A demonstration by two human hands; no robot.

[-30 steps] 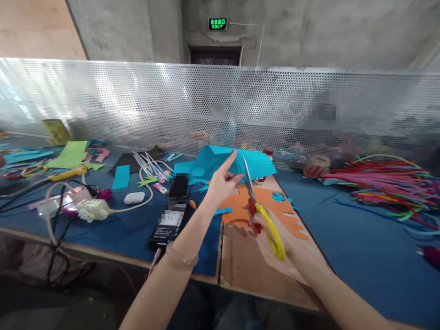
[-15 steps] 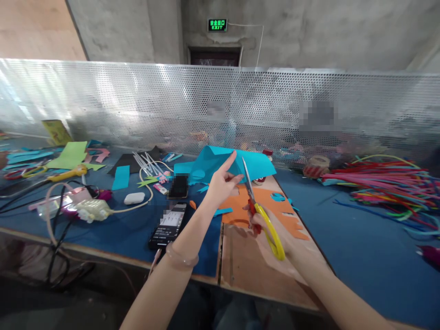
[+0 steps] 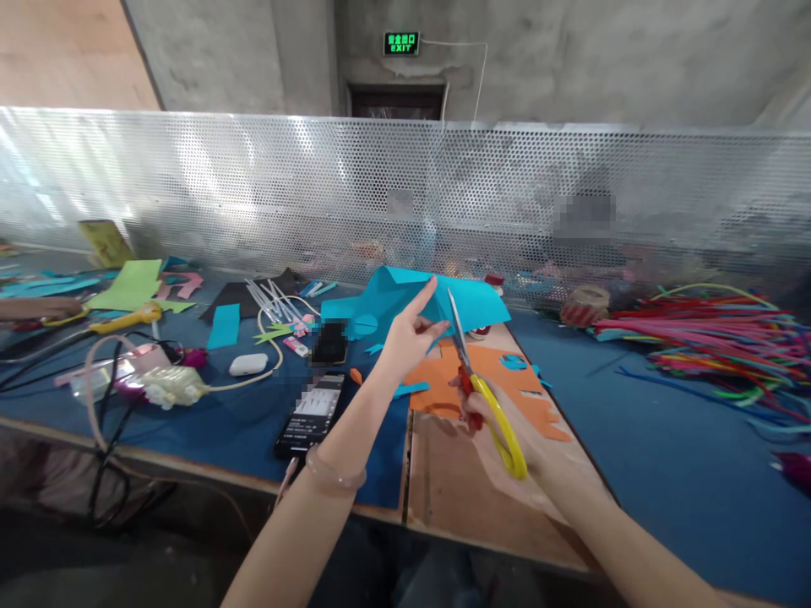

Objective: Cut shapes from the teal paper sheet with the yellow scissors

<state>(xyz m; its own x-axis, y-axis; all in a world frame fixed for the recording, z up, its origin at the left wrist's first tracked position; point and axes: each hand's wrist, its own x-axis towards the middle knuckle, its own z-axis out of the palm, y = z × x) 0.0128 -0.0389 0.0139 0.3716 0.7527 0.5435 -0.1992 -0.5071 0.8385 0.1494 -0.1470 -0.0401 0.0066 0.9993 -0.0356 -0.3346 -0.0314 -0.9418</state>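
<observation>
Prob. mid-cut: R hand [image 3: 491,409] has its grip closed round scissors [image 3: 468,373], blades angled up, tips in front of blue sheet [image 3: 478,306], at the far side of orange paper [image 3: 485,359]. L hand [image 3: 405,342] is at the sheet, index up; can't tell if its grip pinches it. Next snip'd need sheet steady, fingers clear of blades. Tabletop [image 3: 665,456] blue; phone [image 3: 310,422] nr left, pipe cleaners [image 3: 684,329] right, mesh partition [image 3: 253,194] far, EXIT sign [image 3: 401,43] beyond.

The sheet [image 3: 478,304] at the left hand [image 3: 411,338] is plain bright blue; the scissors [image 3: 485,392] in the right hand [image 3: 491,418] pair yellow and red handles. Between the hands, the paper [image 3: 437,384] is orange, and well right of them, the stems [image 3: 684,325] mix red, pink, blue and green.
</observation>
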